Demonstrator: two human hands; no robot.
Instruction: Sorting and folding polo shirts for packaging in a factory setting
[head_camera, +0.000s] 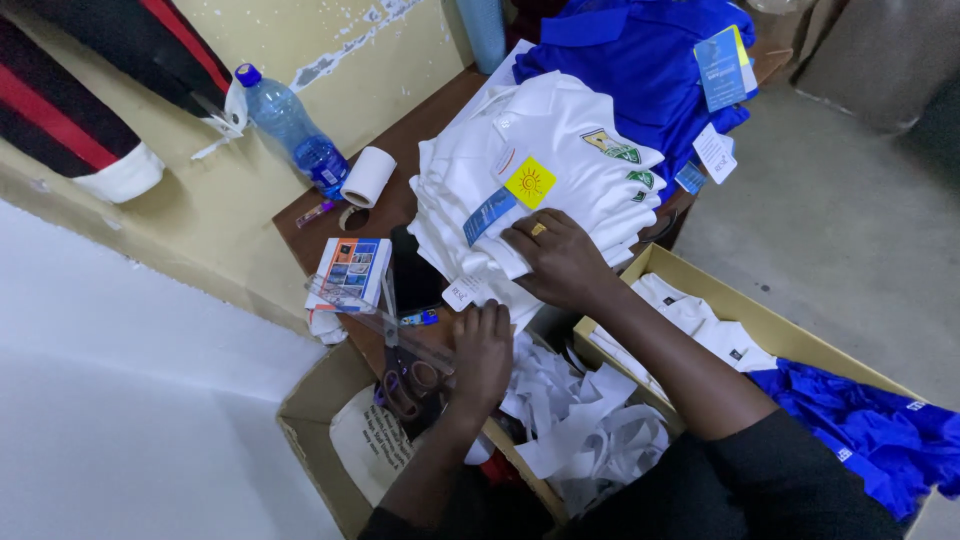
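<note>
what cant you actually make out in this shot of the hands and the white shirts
Head view only:
- Right hand: its fingertips tuck under the folded white polo shirts, so the grip is hidden.
- Left hand: its palm faces down over the purple-handled scissors and clear plastic ruler; contact is unclear.
- Open cardboard box: the right forearm covers part of its contents.
- Stack of blue shirts: cut off by the top edge.
- Paper tags: too small to read.
</note>
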